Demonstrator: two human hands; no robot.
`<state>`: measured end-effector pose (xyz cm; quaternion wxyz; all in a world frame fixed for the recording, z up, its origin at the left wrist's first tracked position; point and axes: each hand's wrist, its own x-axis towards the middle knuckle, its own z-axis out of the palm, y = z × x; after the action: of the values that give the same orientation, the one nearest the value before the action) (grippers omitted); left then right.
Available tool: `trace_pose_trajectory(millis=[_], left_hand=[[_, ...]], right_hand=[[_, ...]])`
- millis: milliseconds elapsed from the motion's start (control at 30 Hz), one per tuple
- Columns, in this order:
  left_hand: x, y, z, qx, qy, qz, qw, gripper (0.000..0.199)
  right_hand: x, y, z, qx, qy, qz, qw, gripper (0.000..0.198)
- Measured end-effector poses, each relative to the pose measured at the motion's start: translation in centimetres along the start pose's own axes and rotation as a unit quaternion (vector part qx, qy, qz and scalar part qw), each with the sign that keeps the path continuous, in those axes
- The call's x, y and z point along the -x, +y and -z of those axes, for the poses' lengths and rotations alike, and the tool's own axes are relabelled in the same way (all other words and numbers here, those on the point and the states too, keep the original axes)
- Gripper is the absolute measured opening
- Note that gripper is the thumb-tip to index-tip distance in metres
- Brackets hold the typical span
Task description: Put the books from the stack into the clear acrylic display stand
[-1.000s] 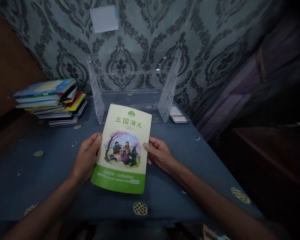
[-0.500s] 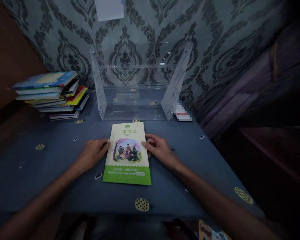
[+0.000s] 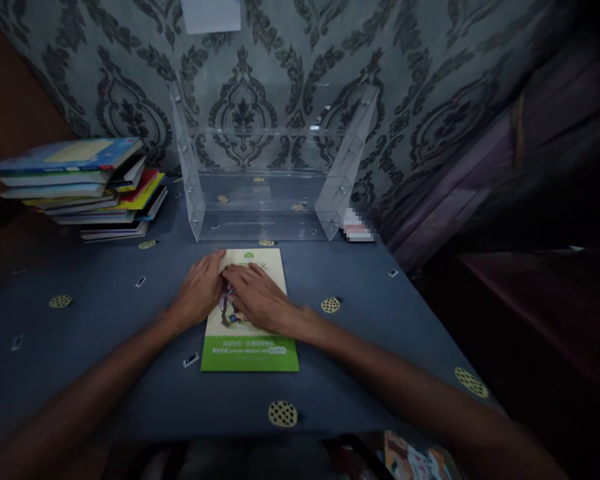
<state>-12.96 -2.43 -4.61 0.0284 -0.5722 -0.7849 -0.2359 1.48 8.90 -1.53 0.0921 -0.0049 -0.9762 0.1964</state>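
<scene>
A paperback book (image 3: 250,353) lies face up on the table, its cover cream above and green below, with Chinese print. My left hand (image 3: 200,288) rests along the book's left edge, fingers stretched toward its upper left corner. Across the cover lies my right hand (image 3: 257,298), flat, its fingertips reaching the left side close to my left hand. It hides much of the title and the round picture. Both hands touch the book, and neither lifts it.
Behind the book stands a clear acrylic rack (image 3: 260,223) against the patterned wall. A stack of books (image 3: 95,187) sits at the back left. A blurred-out white item (image 3: 359,227) is right of the rack. The blue tablecloth (image 3: 360,373) ends at the right and front edges.
My right hand has moved left from the book's right edge and now lies flat on the cover. My left hand has shifted up onto the left edge. The view has moved slightly.
</scene>
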Motion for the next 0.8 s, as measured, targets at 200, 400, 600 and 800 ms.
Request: trace_pose_trajectory(millis=[200, 400, 600, 800], left_hand=[[0.1, 0.0, 0.5, -0.011, -0.02, 0.006, 1.0, 0.042], [0.1, 0.2, 0.6, -0.01, -0.029, 0.01, 0.999, 0.044], [0.0, 0.0, 0.4, -0.013, -0.027, 0.009, 0.999, 0.043], [-0.1, 0.3, 0.6, -0.02, -0.034, 0.005, 0.999, 0.044]], right_hand=[[1.0, 3.6, 0.2, 0.013, 0.014, -0.098, 0.995, 0.054], [3.8, 7.6, 0.6, 0.006, 0.065, -0.144, 0.987, 0.054], [4.2, 8.1, 0.0, 0.01, 0.071, -0.135, 0.988, 0.055], [6.5, 5.8, 0.5, 0.01, 0.011, -0.11, 0.994, 0.078]])
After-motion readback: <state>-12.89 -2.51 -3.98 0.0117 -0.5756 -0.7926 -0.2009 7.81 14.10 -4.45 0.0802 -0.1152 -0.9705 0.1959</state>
